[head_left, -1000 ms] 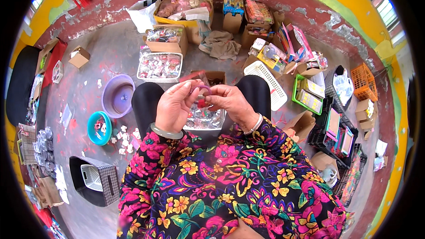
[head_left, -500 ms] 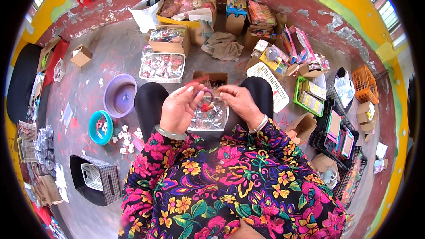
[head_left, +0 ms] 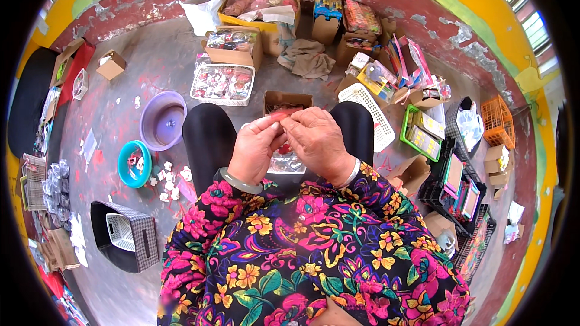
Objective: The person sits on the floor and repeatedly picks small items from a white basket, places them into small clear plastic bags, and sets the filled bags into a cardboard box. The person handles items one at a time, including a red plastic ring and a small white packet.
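Note:
My left hand (head_left: 256,150) and my right hand (head_left: 319,143) meet in front of me, between my knees, with thumbs and fingers pinched together. A reddish piece (head_left: 288,113) shows at the fingertips, too blurred to make out in full. The dark purple hair tie with a red ornament, seen earlier on my left fingers, is mostly hidden behind the hands. What the right fingers grip is also covered. Below the hands, a tray of clear plastic packets (head_left: 286,163) is partly visible. Just beyond them stands an open cardboard box (head_left: 279,98).
A white basket of packets (head_left: 194,87) sits ahead on the left, near purple (head_left: 145,122) and turquoise (head_left: 122,168) basins. An empty white basket (head_left: 376,108) lies beyond my right knee. Black crates (head_left: 446,196) and a green tray (head_left: 406,139) stand to the right.
My right hand has moved left and closed in against my left fingers. The purple loop, visible before, has gone behind the hands. The view has shifted slightly.

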A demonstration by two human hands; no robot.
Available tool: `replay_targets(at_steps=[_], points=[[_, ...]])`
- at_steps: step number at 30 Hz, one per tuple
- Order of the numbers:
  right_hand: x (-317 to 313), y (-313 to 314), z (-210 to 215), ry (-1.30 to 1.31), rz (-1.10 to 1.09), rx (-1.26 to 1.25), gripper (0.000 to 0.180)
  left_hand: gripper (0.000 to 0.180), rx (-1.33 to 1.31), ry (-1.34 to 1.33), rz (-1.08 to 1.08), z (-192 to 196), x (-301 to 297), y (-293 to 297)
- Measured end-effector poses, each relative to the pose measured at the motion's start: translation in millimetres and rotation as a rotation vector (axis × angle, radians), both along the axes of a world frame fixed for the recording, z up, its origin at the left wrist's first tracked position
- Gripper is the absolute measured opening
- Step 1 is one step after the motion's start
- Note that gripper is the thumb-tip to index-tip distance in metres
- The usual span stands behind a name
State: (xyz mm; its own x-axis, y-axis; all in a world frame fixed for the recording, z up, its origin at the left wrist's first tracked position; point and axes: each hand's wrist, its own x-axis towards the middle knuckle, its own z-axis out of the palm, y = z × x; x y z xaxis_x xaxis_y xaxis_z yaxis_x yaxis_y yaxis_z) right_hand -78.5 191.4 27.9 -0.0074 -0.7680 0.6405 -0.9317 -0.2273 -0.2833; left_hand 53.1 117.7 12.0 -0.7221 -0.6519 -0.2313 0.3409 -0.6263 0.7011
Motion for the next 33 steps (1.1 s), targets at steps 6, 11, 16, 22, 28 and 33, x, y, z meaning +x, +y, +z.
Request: replay_targets(at_steps=[6, 11, 16, 22, 28, 33], points=[[0, -1, 1, 0.009, 0.048, 0.016, 0.022, 0.021, -0.216, -0.156, -0.184, -12, 3, 0], [-1, 2, -2, 0.036, 0.050, 0.104, 0.016, 0.020, -0.235, -0.225, -0.186, -8, 0, 5], [-2, 3, -4, -0.010, 0.066, 0.154, 0.010, 0.020, -0.309, -0.255, -0.222, -11, 2, 6], [-4, 4, -9, 0.005, 0.076, 0.209, 0.012, 0.018, -0.410, -0.290, -0.203, -40, 2, 6], [-3, 6, -8, 0.021, 0.079, 0.229, 0.009, 0.015, -0.699, -0.476, -0.226, -48, 5, 5], [-2, 7, -14, 0.035, 0.070, 0.262, 0.007, 0.014, -0.766, -0.571, -0.256, -45, 5, 8]])
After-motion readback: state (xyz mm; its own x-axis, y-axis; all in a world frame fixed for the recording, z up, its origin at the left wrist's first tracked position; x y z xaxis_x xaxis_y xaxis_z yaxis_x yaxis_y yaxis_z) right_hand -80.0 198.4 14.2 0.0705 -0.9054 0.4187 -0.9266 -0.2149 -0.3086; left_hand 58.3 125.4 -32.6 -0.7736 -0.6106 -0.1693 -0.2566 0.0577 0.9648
